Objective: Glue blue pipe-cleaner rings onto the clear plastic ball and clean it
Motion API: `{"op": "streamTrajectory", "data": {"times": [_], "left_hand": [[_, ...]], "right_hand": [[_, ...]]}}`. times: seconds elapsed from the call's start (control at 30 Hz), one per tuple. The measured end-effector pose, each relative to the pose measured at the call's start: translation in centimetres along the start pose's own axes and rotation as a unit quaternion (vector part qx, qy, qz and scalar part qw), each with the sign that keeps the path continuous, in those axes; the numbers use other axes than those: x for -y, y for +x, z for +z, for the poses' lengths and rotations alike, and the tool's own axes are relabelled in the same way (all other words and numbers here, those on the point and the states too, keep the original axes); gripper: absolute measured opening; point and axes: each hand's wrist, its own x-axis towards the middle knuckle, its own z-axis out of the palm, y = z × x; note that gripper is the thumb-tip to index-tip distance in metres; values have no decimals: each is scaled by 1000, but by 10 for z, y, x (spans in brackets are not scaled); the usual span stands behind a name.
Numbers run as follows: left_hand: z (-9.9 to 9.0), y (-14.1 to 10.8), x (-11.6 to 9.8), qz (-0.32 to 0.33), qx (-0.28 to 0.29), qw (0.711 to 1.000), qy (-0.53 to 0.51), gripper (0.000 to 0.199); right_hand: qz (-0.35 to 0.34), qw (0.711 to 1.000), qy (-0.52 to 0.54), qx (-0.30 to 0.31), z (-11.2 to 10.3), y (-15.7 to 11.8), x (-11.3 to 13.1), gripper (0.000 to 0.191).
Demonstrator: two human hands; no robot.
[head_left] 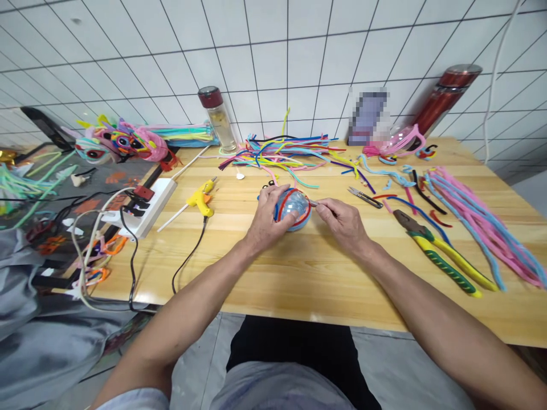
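Observation:
My left hand [271, 216] is closed round the left side of a clear plastic ball [296, 204], its thumb lying across the lower front. Red and blue pipe cleaners ring the ball. Between the thumb and fingers of my right hand [342, 221] is a thin dark grey tool [314, 203]; its tip meets the ball's right edge, and most of it is hidden, so its kind is unclear. Right of that hand lie thread snips [364, 197] and pliers [431, 245] with yellow-green handles.
Left on the wooden table [239, 279] are a yellow glue gun [200, 199] and a white power strip [149, 208] with trailing cords. Pipe cleaners [282, 151] pile up behind the ball; pink and blue ones [478, 222] lie right. A glass bottle [220, 122] stands behind.

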Motion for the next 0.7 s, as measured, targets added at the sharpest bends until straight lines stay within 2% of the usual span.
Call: {"op": "streamTrajectory", "data": {"times": [0.13,0.27,0.53,0.7], "left_hand": [[3,-2,-3,-3,-8,1000,-5,62],[3,0,-6,-38,9,998,-53,71],[-10,5,-5,-4,47,998,-53,54],[-3,2,-4,-27,5,997,-66,63]], "right_hand": [[-12,1000,-7,0,-1,-1,3,31],[-23,1000,-10,3,-2,-1,4,30],[-21,999,-27,-7,-1,-2,4,27],[-56,995,-79,6,-3,-3,4,26]]}}
